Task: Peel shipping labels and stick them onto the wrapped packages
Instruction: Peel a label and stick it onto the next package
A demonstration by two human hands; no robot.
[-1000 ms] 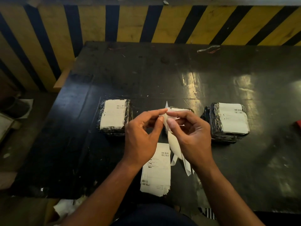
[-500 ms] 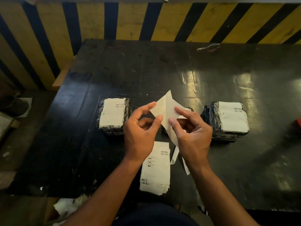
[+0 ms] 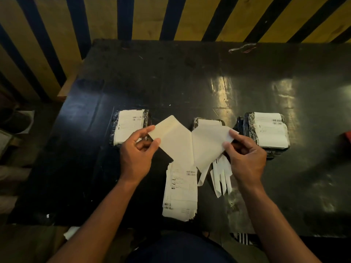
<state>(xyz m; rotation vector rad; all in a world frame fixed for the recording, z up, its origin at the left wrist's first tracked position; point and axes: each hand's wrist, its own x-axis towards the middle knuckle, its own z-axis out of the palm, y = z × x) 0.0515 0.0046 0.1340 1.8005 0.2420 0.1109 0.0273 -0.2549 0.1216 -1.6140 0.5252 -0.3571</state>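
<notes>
Over the middle of the black table my left hand (image 3: 137,152) pinches one sheet (image 3: 173,138) of a shipping label, and my right hand (image 3: 245,154) pinches the other sheet (image 3: 208,144). The two sheets spread in a V and still join at the bottom. Which is label and which is backing I cannot tell. Three black wrapped packages lie beyond: a left one (image 3: 130,126) and a right one (image 3: 267,130) with white labels on top, and a middle one (image 3: 208,122) mostly hidden by the sheets. A stack of labels (image 3: 180,192) lies below my hands.
White backing strips (image 3: 221,177) hang below my right hand. A wire scrap (image 3: 242,48) lies at the far table edge (image 3: 171,41), a red object (image 3: 346,136) at the right edge. A yellow-and-black striped wall stands behind. Paper scraps lie on the floor at left.
My hands have moved apart, peeling the two sheets open from a small pinch into a wide V.
</notes>
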